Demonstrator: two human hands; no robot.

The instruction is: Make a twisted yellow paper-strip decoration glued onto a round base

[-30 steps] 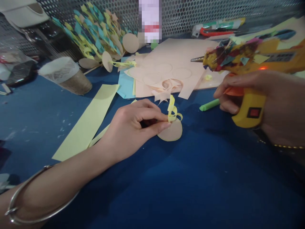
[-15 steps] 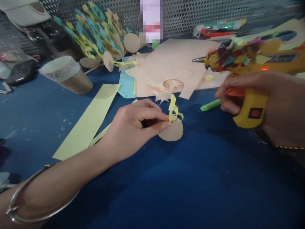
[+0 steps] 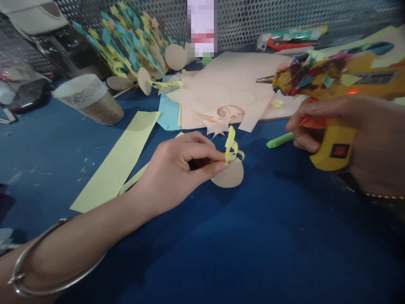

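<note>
My left hand (image 3: 185,166) pinches a curled yellow paper strip (image 3: 232,145) between thumb and forefinger. The strip stands at the upper edge of a round beige paper disc (image 3: 230,176); whether the two are joined there I cannot tell. At the right, my right hand (image 3: 341,131) is wrapped round the handle of a yellow glue gun (image 3: 332,147), with a finger at its orange trigger. Its metal nozzle points left, above and to the right of the disc, touching nothing. Bits of coloured paper and dried glue cover the gun's front.
Pale yellow paper (image 3: 117,162) lies left of my hand. Pink paper sheets (image 3: 234,80) with drawn circles lie behind it. A tilted cup (image 3: 104,105), a bundle of paper decorations (image 3: 133,46) and a green stick (image 3: 280,140) are around. A perforated metal panel (image 3: 247,21) stands behind.
</note>
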